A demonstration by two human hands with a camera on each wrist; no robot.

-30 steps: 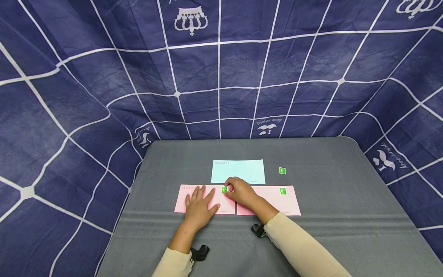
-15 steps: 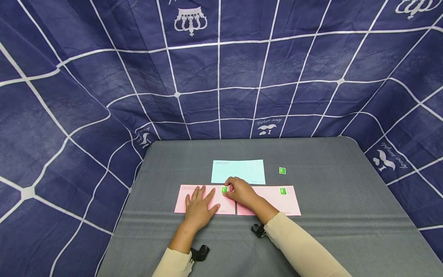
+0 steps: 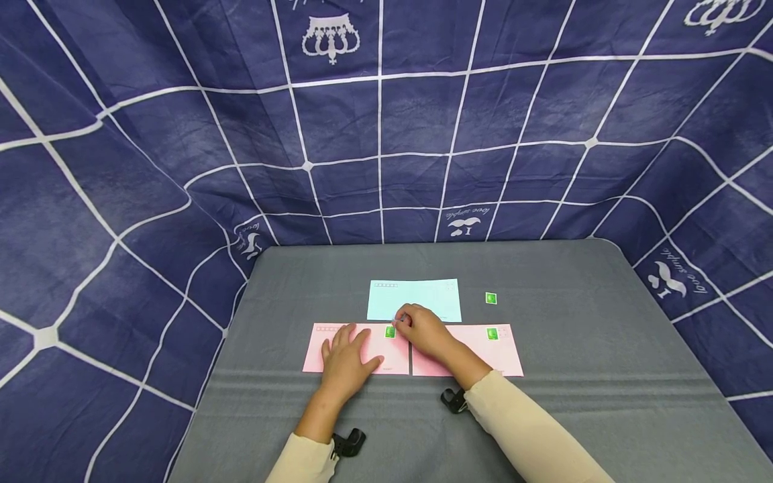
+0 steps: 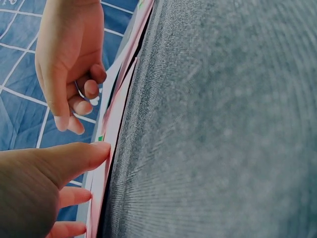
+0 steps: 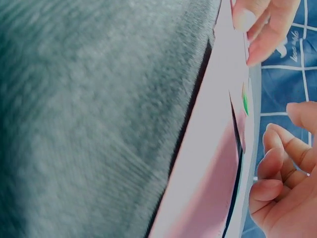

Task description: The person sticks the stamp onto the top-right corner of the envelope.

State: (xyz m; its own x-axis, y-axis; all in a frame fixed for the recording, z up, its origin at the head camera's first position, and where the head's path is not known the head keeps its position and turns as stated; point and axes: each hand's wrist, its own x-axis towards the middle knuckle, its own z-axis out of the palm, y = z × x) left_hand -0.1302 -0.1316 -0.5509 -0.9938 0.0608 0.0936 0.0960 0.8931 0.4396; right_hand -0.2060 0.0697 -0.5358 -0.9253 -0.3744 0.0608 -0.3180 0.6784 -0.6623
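Apparently two are done: the left pink envelope (image 3: 394,353), under my spread left hand (image 3: 344,357), and the right pink envelope (image 3: 498,355) both bear green stamps (image 3: 390,332). My right hand (image 3: 425,331) hovers, loosely curled, gripping nothing visible; the unstamped blue envelope (image 3: 413,296) lies at its twelve o'clock, the loose stamp (image 3: 491,298) at two.

White-gridded blue cloth (image 3: 417,117) behind and beside a grey table (image 3: 610,362).

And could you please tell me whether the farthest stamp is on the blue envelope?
Off it: the head view shows the stamp on the grey table, right of the blue envelope.
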